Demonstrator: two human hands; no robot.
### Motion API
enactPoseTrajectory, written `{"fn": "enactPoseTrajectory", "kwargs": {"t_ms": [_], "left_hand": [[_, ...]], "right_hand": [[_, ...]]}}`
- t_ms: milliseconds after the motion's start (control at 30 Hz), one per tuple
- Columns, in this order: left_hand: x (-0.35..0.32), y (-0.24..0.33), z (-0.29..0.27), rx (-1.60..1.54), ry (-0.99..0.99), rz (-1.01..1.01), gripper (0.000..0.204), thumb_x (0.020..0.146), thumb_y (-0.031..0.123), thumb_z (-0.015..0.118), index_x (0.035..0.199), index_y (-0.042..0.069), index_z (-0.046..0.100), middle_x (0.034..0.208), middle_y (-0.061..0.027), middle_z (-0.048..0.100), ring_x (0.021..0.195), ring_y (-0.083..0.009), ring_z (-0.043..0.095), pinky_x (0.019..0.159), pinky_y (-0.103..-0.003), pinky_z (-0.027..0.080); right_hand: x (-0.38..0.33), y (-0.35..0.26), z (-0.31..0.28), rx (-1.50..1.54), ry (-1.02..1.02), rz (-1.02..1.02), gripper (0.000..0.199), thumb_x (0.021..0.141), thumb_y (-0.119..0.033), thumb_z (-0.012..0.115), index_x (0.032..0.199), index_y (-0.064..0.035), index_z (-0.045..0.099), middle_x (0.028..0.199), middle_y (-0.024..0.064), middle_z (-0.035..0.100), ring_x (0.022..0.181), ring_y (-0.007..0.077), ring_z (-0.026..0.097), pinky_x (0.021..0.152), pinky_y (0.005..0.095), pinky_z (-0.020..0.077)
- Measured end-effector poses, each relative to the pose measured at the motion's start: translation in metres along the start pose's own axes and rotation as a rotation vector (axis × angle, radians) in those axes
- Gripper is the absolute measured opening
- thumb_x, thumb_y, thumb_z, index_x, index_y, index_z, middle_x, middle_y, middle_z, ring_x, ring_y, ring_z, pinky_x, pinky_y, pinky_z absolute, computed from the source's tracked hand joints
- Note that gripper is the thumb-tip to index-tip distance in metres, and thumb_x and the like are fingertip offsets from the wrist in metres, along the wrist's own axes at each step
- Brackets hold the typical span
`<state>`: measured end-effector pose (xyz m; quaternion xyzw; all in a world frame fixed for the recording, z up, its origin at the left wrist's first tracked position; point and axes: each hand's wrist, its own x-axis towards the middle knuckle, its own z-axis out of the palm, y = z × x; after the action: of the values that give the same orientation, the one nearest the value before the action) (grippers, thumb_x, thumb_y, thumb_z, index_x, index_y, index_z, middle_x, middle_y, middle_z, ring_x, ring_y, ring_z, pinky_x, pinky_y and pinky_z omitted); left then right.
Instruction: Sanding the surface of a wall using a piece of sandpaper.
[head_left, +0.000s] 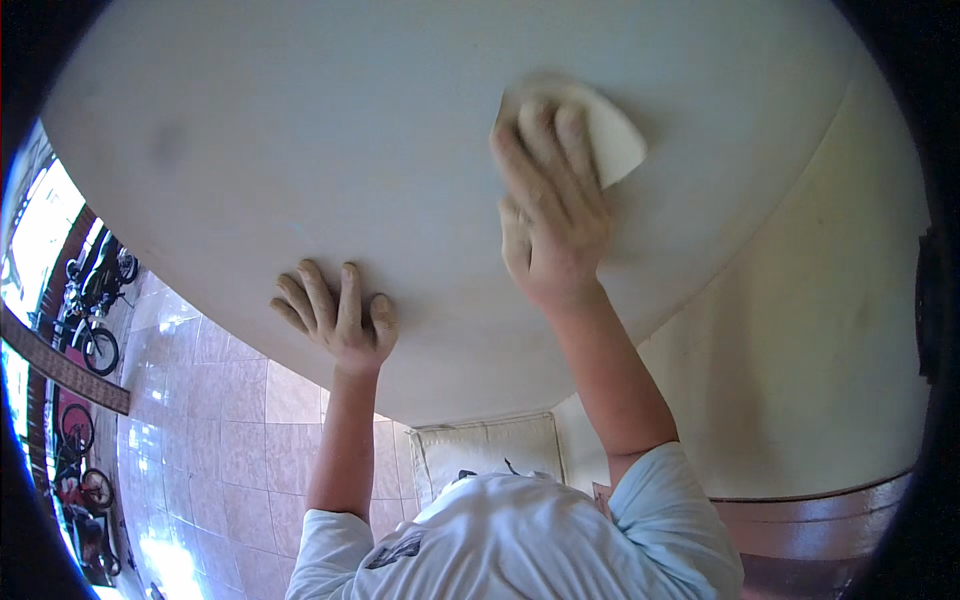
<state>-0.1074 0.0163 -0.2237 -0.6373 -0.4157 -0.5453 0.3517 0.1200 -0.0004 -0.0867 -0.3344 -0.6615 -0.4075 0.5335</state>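
Note:
A broad, smooth grey-white surface [420, 200] fills the upper view; I cannot tell what it belongs to. My left hand [343, 318] rests against it near its lower left edge, fingers spread and holding nothing. Farther up and to the right, my right hand [560, 205] presses a cream, thin-looking sheet or pad [615, 140] onto the same surface. The fingers lie over the sheet, and its rounded right side sticks out past them. The sheet's underside is hidden, and its exact kind does not show. Both hands look dusty.
A cream padded piece with piped seams [485, 450] is just beyond my chest. Shiny tiled floor [240, 400] spreads to the left, with several motorbikes [98, 350] parked beyond it. To the right stands a cream wall [790, 370] above a reddish-brown glossy band [820, 525].

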Motion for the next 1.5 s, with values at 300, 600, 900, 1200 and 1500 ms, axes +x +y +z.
{"fn": "enactPoseTrajectory", "kwargs": {"t_ms": [300,600,900,1200,1500], "left_hand": [[-0.013,0.001,0.0,0.023,-0.015,-0.001,0.047,0.095,0.039,0.042,0.136,0.018,0.052,0.147,-0.0234,0.035,0.141,-0.047,0.018,0.112,-0.061,0.001],[-0.009,0.001,-0.001,0.01,0.031,-0.011,0.047,0.094,0.038,0.043,0.136,0.019,0.052,0.147,-0.0233,0.036,0.14,-0.0477,0.019,0.112,-0.061,0.001],[-0.015,0.001,0.001,0.019,0.025,-0.003,0.046,0.094,0.037,0.043,0.134,0.018,0.053,0.147,-0.0226,0.037,0.141,-0.0474,0.019,0.112,-0.062,0.001],[-0.023,-0.004,0.0,0.049,-0.009,0.056,0.05,0.091,0.033,0.044,0.132,0.006,0.054,0.148,-0.0271,0.032,0.141,-0.0485,0.016,0.111,-0.064,0.002],[0.018,0.006,-0.02,0.018,-0.14,-0.022,0.056,0.088,0.034,0.05,0.139,0.009,0.048,0.154,-0.0239,0.021,0.143,-0.0467,0.009,0.11,-0.064,-0.001]], "right_hand": [[-0.083,-0.03,-0.012,-0.213,-0.505,0.02,0.044,0.075,-0.025,0.067,0.119,-0.0227,0.062,0.129,-0.0032,0.056,0.122,0.0242,0.05,0.097,0.0506,0.0345],[-0.121,-0.043,-0.003,0.061,-0.409,0.029,0.043,0.081,-0.029,0.063,0.124,-0.027,0.061,0.135,-0.0032,0.055,0.123,0.0281,0.049,0.097,0.056,0.0274],[-0.072,-0.004,-0.019,0.151,-0.043,0.235,0.036,0.089,-0.014,0.049,0.123,-0.0142,0.06,0.128,0.0113,0.059,0.13,0.0389,0.045,0.11,0.0665,0.0039],[-0.092,-0.031,-0.023,0.146,-0.136,0.116,0.043,0.088,-0.024,0.058,0.131,-0.02,0.055,0.133,0.0043,0.057,0.133,0.0291,0.042,0.11,0.0623,0.0133],[-0.173,-0.02,-0.03,-0.059,-0.354,-0.054,0.037,0.081,-0.022,0.061,0.118,-0.0255,0.064,0.125,-0.0039,0.06,0.127,0.0251,0.045,0.107,0.0687,0.0126]]}}
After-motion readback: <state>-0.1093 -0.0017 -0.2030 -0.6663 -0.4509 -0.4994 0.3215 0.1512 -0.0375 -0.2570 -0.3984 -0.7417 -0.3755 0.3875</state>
